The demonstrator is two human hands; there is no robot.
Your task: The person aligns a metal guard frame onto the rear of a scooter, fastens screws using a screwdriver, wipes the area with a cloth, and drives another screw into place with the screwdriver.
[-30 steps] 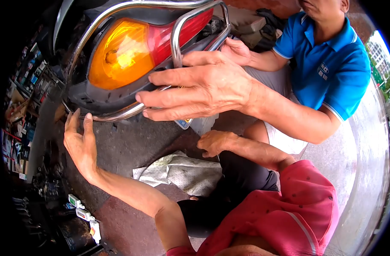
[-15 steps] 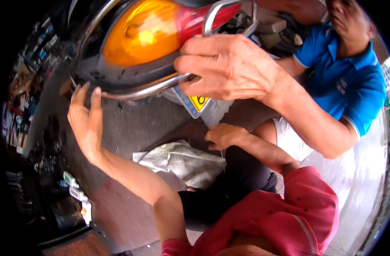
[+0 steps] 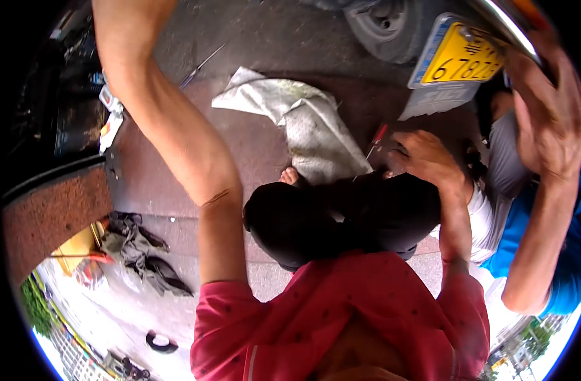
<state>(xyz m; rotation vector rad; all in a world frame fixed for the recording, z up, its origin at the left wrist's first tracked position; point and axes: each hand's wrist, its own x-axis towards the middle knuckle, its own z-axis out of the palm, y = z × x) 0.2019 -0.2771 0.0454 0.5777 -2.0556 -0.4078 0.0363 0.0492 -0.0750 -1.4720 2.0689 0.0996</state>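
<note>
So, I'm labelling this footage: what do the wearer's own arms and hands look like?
The left sleeve and right sleeve are short and reddish-pink, part of a shirt with small dark spots. The right hand wears no glove; the left hand is out of view.

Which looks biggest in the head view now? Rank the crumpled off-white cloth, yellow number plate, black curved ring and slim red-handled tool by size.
1. Crumpled off-white cloth
2. Yellow number plate, partly hidden
3. Unsure: black curved ring and slim red-handled tool look too close to rank.
</note>
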